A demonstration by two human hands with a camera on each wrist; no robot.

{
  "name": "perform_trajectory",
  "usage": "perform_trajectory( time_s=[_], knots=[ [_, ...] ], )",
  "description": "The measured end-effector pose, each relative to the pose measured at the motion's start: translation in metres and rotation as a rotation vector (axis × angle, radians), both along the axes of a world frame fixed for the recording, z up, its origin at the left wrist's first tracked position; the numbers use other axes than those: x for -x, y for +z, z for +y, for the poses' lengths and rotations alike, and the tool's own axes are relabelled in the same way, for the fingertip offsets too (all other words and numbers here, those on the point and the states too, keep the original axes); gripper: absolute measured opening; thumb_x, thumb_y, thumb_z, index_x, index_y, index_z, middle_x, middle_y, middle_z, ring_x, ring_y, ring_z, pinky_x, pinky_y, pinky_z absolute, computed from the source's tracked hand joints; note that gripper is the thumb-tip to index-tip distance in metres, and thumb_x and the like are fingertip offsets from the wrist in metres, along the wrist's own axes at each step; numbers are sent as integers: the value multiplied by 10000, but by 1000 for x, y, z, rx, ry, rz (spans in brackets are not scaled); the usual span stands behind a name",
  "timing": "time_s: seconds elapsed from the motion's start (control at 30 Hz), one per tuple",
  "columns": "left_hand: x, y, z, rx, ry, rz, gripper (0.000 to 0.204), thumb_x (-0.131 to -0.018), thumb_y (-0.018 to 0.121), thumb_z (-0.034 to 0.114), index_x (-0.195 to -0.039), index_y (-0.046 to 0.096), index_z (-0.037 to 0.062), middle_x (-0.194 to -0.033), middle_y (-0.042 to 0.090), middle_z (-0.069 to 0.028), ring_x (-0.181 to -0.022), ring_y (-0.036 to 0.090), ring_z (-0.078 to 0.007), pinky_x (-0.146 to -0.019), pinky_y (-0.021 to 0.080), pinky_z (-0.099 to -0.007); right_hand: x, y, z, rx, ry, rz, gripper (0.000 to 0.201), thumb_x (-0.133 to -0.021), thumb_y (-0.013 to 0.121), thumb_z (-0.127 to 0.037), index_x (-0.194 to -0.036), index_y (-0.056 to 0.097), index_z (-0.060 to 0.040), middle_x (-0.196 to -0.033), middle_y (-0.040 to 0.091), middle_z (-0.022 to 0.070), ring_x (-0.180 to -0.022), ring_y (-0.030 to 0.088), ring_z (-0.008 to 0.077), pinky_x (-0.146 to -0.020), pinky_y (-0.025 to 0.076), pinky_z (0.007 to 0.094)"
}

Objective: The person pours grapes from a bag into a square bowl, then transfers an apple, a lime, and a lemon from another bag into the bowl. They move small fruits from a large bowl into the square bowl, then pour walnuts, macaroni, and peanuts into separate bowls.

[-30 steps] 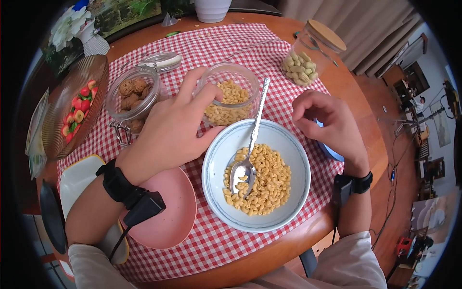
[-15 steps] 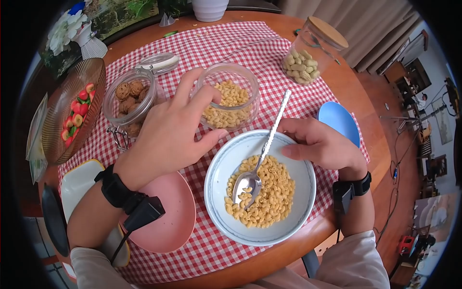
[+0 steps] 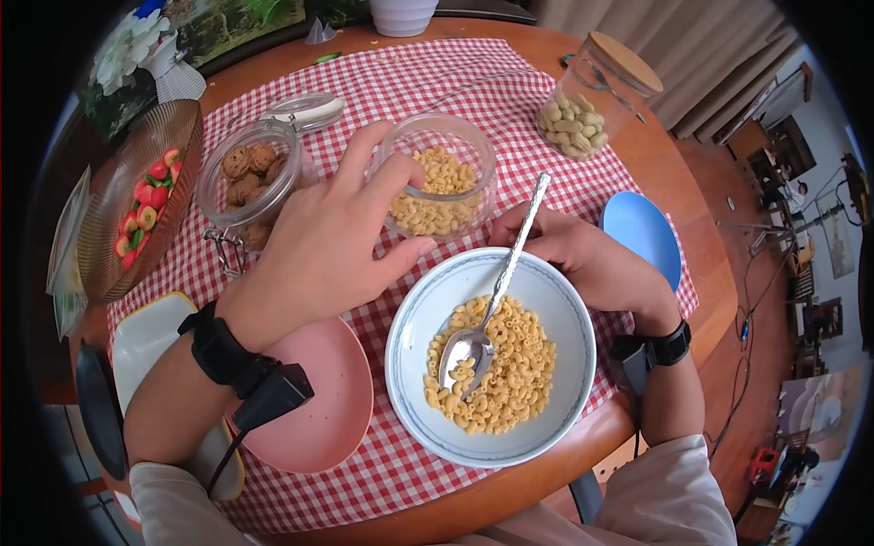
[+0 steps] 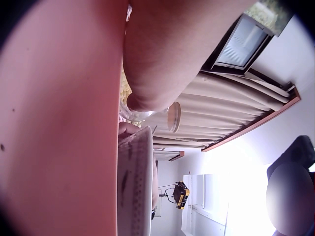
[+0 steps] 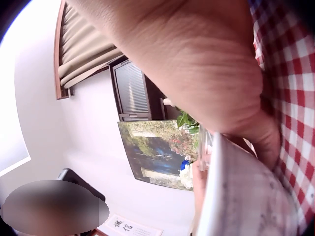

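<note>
A white bowl [image 3: 401, 391] with a blue-patterned rim holds elbow macaroni [image 3: 514, 382]. In it leans a metal spoon [image 3: 501, 291], its handle pointing up and away. My right hand [image 3: 596, 259] is down at the bowl's far right rim, fingertips mostly hidden behind the handle and rim; in the right wrist view the thumb [image 5: 268, 142] reaches the tablecloth beside the bowl. Spread at the left side of a glass jar [image 3: 482, 200] of macaroni, my left hand [image 3: 332, 241] has one bent finger over the rim, the thumb apart near the bowl.
Left of the jar is a clip-lid jar [image 3: 211, 177] of walnuts. A pink plate [image 3: 319, 409] lies by my left forearm, a blue dish [image 3: 642, 237] beyond my right hand. A wooden-lidded jar [image 3: 574, 123] holds peanuts, and a brown glass dish [image 3: 100, 218] holds red fruits.
My right hand has come down and left to the bowl's far rim. The bowl has shifted slightly towards me, and the spoon handle has swung right. The left hand has stayed by the jar.
</note>
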State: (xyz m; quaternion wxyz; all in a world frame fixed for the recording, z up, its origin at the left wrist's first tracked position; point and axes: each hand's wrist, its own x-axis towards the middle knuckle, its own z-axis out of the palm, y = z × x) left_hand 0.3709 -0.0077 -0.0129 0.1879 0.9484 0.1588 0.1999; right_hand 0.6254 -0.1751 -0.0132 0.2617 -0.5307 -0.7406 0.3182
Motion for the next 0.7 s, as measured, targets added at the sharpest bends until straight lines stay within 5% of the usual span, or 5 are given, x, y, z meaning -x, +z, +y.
perform_trajectory(
  time_s=[0.37, 0.43, 0.53, 0.7],
  knots=[
    [-2, -4, 0, 8, 4, -5, 506, -851, 816, 264, -1256, 553, 112, -1576, 394, -250, -1061, 682, -467, -895, 557, -470, 5, -8, 4, 20, -14, -87, 346, -837, 805, -195, -1122, 742, -9, -1253, 664, 133, -1187, 624, 300, -1002, 523, 403],
    [-4, -11, 3, -88, -44, -127, 507, -845, 817, 306, -1227, 552, 105, -1495, 451, -211, -776, 706, -382, -706, 576, -468, 8, -19, 9, -247, 19, 0, 351, -857, 792, -197, -1160, 739, -28, -1288, 651, 124, -1224, 598, 315, -1033, 493, 427],
    [-3, -11, 4, -117, -33, -125, 507, -843, 817, 302, -1227, 551, 105, -1496, 450, -211, -777, 705, -387, -707, 576, -471, 3, -21, 11, -309, 110, -140, 367, -875, 780, -182, -1210, 725, -43, -1319, 632, 115, -1270, 559, 320, -1084, 441, 444],
    [-3, -11, 3, -104, -34, -120, 508, -844, 815, 304, -1230, 550, 106, -1496, 451, -214, -778, 704, -396, -707, 577, -474, 4, -20, 9, -230, 140, -36, 322, -874, 764, -203, -1155, 738, -48, -1286, 641, 98, -1257, 553, 307, -1105, 396, 442]
  ],
)
